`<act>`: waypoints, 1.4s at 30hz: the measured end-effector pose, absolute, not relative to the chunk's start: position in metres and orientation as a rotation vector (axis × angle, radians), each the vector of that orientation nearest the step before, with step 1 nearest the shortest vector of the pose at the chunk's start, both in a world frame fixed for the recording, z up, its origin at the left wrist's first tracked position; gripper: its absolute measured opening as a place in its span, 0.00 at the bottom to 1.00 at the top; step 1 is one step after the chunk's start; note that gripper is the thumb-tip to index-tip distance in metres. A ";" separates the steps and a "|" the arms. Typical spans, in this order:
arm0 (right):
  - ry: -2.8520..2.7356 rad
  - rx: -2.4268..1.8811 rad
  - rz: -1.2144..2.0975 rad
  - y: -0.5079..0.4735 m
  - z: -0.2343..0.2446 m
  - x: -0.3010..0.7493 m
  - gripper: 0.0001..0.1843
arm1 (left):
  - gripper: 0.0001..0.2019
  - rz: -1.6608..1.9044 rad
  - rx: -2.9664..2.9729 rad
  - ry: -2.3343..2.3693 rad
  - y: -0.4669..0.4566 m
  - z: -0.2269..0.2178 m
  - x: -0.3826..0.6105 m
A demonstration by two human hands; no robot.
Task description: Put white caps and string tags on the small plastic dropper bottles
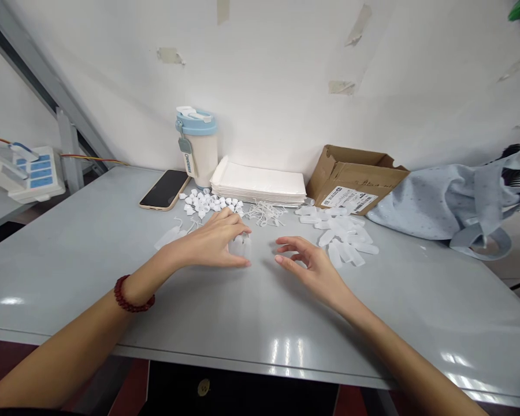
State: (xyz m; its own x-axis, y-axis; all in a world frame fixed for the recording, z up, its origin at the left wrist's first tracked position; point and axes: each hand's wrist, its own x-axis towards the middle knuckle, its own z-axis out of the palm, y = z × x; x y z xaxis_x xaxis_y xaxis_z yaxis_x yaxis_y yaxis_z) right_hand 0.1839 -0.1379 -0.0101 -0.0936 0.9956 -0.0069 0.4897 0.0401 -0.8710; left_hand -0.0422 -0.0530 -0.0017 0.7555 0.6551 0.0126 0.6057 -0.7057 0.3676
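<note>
In the head view, our left hand [221,238] is low over the tabletop [260,323], its thumb and index finger spread apart. A few translucent sleeves [241,247] show in the gap between them; we cannot tell whether the hidden fingers touch these. Just left of that hand, more clear sleeves with thin strings [170,237] lie partly covered by it. Our right hand [305,267] faces it, well apart, with loosely curled fingers, the thumb away from the index finger and nothing visible between them.

Beyond our left hand we see a heap of small white plastic caps [205,202], and right beside it a tangle of white cords [266,214]. The main pile of translucent plastic sleeves [346,237] spreads just past our right hand, in front of an open cardboard box [364,182] with a printed label. Behind the cords rests a stack of white envelopes [260,178], next to a cream tumbler with a light blue lid [204,153]. We see a smartphone [165,189] left of the tumbler, and a pale blue cloth bag [429,199] right of the box.
</note>
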 end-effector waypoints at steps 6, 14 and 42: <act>-1.710 -1.607 0.491 -0.125 -0.007 0.209 0.17 | 0.19 0.427 2.546 1.091 -0.042 0.000 -0.035; -1.804 -1.875 0.253 -0.109 -0.006 0.240 0.13 | 0.13 0.377 2.668 1.136 -0.019 -0.007 -0.006; -2.016 -2.505 0.131 -0.120 0.012 0.246 0.16 | 0.11 1.074 1.873 1.089 -0.039 0.006 -0.017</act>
State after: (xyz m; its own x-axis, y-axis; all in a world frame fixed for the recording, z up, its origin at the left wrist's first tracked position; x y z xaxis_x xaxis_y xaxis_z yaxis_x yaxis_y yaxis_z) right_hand 0.2458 -0.1196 0.0120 0.2131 0.9707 -0.1107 0.9769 -0.2135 0.0083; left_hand -0.0172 -0.0387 0.0063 0.3001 0.9042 0.3040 0.3160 -0.3949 0.8627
